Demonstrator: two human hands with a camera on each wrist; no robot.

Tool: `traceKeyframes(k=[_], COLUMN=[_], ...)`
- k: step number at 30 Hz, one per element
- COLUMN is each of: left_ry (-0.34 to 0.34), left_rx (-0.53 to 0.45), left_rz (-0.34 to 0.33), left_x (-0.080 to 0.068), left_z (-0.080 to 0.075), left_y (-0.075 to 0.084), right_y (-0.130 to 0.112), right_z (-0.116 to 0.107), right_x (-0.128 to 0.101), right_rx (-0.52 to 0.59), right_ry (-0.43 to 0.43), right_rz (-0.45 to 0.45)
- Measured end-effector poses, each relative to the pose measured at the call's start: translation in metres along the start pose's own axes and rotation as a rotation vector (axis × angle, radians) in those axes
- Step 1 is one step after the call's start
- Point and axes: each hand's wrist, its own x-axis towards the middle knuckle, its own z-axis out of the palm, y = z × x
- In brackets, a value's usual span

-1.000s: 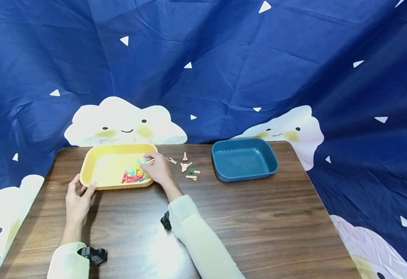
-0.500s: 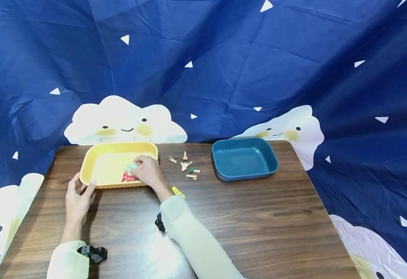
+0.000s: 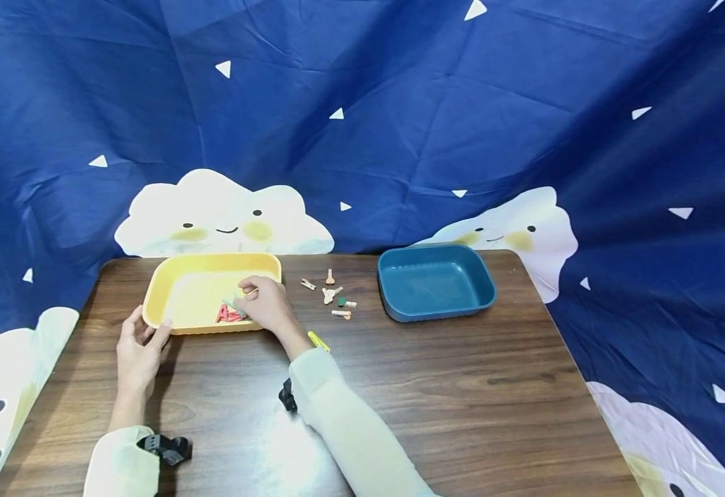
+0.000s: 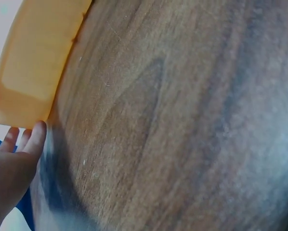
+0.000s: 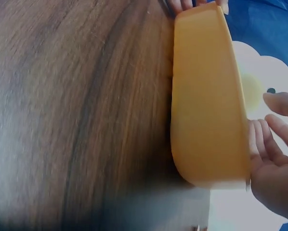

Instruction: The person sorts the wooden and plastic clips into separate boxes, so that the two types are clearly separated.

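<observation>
Curled over the heap of coloured clips in the yellow tray: fingers of the right hand, bent narrow and seemingly pinching a pale clip; whether anything is truly gripped cannot be told at this size. Lying in the tray's near right corner, the red and pale clips, bunched together, within easy reach of that hand. Wrapped round the tray's near left corner, thumb on the rim: fingers of the left hand, apparently to steady the tray against sliding on the counter. Seen from the left wrist, the same fingertips against the orange-yellow wall.

Reaching forward and leftward across the counter, the right forearm in a pale sleeve, wrist lowered over the tray's near rim. Left forearm nearly straight ahead, palm down.

Further out: a yellow clip just beside the right wrist, small wooden pegs scattered between the trays, a blue tray well to the right.
</observation>
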Motion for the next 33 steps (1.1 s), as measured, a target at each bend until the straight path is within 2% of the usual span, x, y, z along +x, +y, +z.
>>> traceKeyframes(k=[6,13,18,26,30,33], left_ry=[-0.013,-0.008,0.000,0.019,0.021,0.021], left_rx=[0.011,0.001,0.008,-0.101,-0.093,-0.066], left_rz=[-0.010,-0.015,0.000,-0.029,-0.032,-0.029], left_x=[0.001,0.003,0.002,0.003,0.003,0.004], left_z=[0.002,0.003,0.004,0.002,0.000,-0.001], left_y=[0.000,-0.001,-0.001,-0.002,0.000,0.001], right_y=[0.012,0.017,0.028,0.041,0.049,0.056], right_z=[-0.027,-0.065,-0.083,-0.098,-0.099,-0.100], right_x=[-0.011,-0.023,-0.033,-0.049,-0.059,-0.067], right_rx=[0.063,0.088,0.107,0.141,0.167,0.147], right_ry=[0.051,0.038,0.036,0.076,0.059,0.035], right_rz=[-0.045,0.021,0.046,0.105,0.139,0.158])
